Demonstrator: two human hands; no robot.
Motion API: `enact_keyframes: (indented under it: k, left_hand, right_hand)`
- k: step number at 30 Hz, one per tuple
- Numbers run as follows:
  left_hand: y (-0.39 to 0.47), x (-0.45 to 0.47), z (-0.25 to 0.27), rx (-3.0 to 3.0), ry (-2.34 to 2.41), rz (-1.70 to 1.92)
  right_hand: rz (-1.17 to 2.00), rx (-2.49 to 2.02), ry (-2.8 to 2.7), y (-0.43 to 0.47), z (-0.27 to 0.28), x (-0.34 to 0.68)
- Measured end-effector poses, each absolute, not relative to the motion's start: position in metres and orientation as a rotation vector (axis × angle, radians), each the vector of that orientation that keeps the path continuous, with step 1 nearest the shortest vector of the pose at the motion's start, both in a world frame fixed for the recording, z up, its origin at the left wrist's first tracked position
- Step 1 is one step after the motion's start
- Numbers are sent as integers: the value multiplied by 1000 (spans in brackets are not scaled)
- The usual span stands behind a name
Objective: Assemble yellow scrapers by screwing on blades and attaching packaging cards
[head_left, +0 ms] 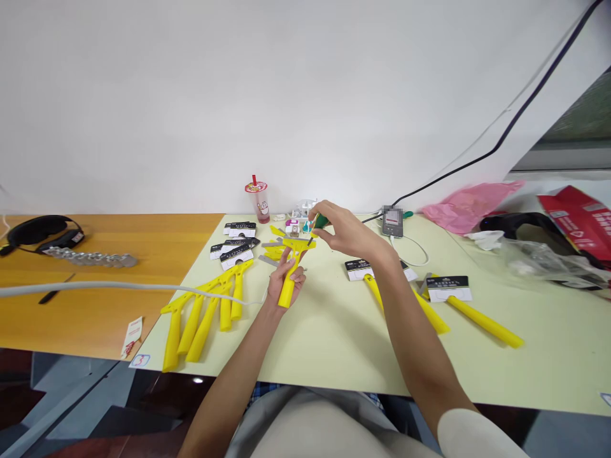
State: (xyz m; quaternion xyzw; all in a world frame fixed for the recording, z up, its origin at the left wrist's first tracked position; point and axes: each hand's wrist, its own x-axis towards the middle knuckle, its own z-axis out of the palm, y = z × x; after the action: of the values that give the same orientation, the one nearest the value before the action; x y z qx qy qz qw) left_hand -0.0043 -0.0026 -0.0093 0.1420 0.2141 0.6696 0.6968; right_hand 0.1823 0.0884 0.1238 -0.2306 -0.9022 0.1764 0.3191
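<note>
My left hand (pixel 274 284) is closed around the handle of a yellow scraper (pixel 288 289), its wide head pointing away from me. Above that head my right hand (pixel 341 230) grips a screwdriver (pixel 321 221) with a green handle. The screwdriver's shaft slants down to the right end of the scraper head; whether its tip sits in a screw is too small to tell. Just beyond the head lie several yellow pieces and grey blades (pixel 270 259). Several yellow scraper handles (pixel 203 324) rest in a row left of my left hand.
Black-and-white cards (pixel 236 256) lie at the back left. Right of my forearm are carded yellow scrapers (pixel 487 321). A cup with a straw (pixel 261 207), a small grey device (pixel 392 222) and a pink bag (pixel 470 207) stand near the wall. A white cable (pixel 119 286) crosses the left side.
</note>
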Motion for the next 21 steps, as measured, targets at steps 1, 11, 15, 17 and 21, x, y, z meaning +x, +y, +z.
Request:
enact_keyframes:
  k: [1,11,15,17,21]
  left_hand:
    - [-2,-5,-10,321,478,1497]
    - [-1,-9,-12,287,424,1515]
    - [-2,-8,-11,288,422,1512]
    - [-2,-8,-10,283,426,1512]
    - [-2,-7,-9,308,426,1510]
  right_hand:
    - [439,-625,-2362,89,123,182]
    - [470,-586,-2373,89,122,180]
    - [439,-621,-2348,88,123,179]
    - [462,-591,-2366,88,123,181]
    - [485,-607,-2353,89,124,183]
